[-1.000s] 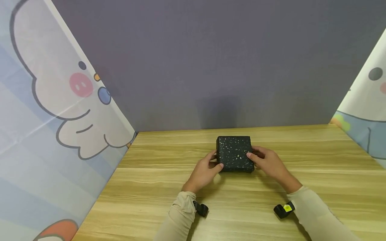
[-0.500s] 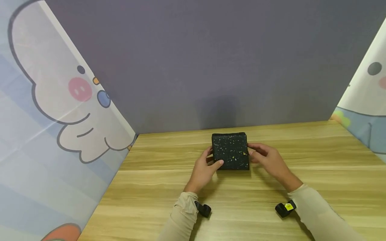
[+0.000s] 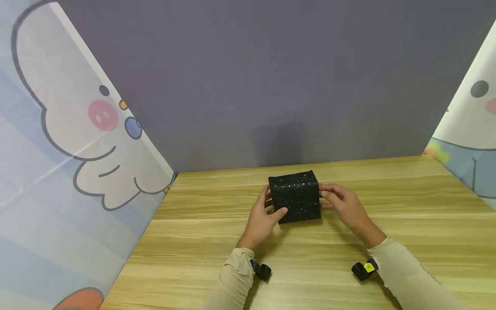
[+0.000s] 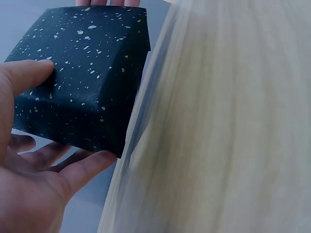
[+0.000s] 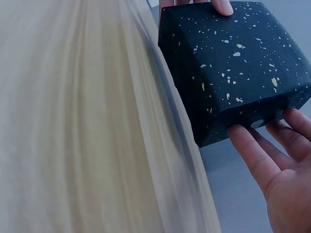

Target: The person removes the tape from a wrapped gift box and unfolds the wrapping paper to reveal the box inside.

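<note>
A black box with pale speckles (image 3: 296,196) is near the back middle of the table in the head view, tilted with two faces showing. My left hand (image 3: 261,221) grips its left side, thumb on the front face and fingers along the side. In the left wrist view the left thumb (image 4: 34,75) lies flat on a speckled face. My right hand (image 3: 345,209) touches the box's right side with its fingertips. Extended right fingers (image 5: 255,158) meet the box's lower side in the right wrist view. Some fingers are hidden behind the box.
A wood-grain table (image 3: 217,206) lies under both arms. Behind it rises a plain grey panel (image 3: 271,86). Cartoon-printed sheets border the left (image 3: 69,129) and the right (image 3: 476,163). A black wrist camera (image 3: 261,270) sits on the left arm, another (image 3: 363,270) on the right.
The box has turned in my hands, so an upper face now shows above the front one. My right thumb has shifted from the speckled face to the right side. The left hand has barely moved.
</note>
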Demonstrator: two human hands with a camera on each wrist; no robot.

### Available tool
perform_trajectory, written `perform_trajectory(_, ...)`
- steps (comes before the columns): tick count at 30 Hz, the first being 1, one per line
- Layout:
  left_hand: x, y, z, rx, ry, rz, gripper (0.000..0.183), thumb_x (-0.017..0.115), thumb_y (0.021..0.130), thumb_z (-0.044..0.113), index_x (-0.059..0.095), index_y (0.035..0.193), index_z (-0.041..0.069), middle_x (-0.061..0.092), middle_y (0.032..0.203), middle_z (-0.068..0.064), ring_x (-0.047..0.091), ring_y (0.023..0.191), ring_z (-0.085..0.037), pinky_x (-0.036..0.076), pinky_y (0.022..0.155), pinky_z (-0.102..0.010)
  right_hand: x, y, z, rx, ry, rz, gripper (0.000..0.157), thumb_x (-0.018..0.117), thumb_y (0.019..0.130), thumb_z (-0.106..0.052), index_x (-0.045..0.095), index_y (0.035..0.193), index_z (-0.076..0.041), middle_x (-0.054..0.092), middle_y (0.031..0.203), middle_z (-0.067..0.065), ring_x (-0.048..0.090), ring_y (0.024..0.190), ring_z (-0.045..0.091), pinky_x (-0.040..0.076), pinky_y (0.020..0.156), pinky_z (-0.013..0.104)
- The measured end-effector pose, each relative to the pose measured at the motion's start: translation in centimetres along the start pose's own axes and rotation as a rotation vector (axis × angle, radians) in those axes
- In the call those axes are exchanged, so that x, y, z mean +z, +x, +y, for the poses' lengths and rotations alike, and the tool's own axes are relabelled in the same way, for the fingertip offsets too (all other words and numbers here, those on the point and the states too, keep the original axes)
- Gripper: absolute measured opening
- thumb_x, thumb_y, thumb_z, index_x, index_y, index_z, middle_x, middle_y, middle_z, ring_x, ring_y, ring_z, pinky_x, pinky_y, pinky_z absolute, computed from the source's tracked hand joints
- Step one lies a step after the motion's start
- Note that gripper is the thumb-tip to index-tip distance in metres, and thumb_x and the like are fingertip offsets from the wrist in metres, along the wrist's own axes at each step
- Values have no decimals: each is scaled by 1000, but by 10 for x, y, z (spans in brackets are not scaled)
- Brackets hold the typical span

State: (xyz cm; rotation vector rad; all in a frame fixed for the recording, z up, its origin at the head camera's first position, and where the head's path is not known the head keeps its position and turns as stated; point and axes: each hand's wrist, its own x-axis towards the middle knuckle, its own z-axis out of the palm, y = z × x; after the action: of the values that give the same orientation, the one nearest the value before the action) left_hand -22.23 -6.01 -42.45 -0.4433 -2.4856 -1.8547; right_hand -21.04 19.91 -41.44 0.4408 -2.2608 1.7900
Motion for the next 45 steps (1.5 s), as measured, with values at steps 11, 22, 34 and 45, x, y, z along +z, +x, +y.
perform_trajectory(11,0,-1,0,15,45,-9,89,79,89,33,26,160,20,45,148,-4,52,127,-20,48,101,-38,1,0,-3,4,26,57,38,46,108,-14,59,122,18,55,131,34,63,95,-3,60,74,45)
perform_trajectory(22,-1,-3,0,74,-26,-17,87,85,84,26,36,155,21,46,147,1,52,128,-19,48,102,-35,-2,3,-4,71,-11,67,58,29,112,-30,54,127,20,58,122,35,63,98,8,59,78,46)
perform_trajectory(34,2,1,0,297,113,12,87,87,72,-6,48,148,16,49,145,-1,47,133,-17,38,110,-30,-8,4,-6,351,-79,-40,83,19,106,-59,52,122,15,63,89,21,64,73,27,60,65,45)
perform_trajectory(45,0,3,-3,632,399,95,83,87,70,-6,51,143,13,49,150,-6,40,141,-23,34,114,-40,-10,6,-8,472,304,-216,75,27,105,-60,44,132,8,64,111,15,71,90,35,59,68,53)
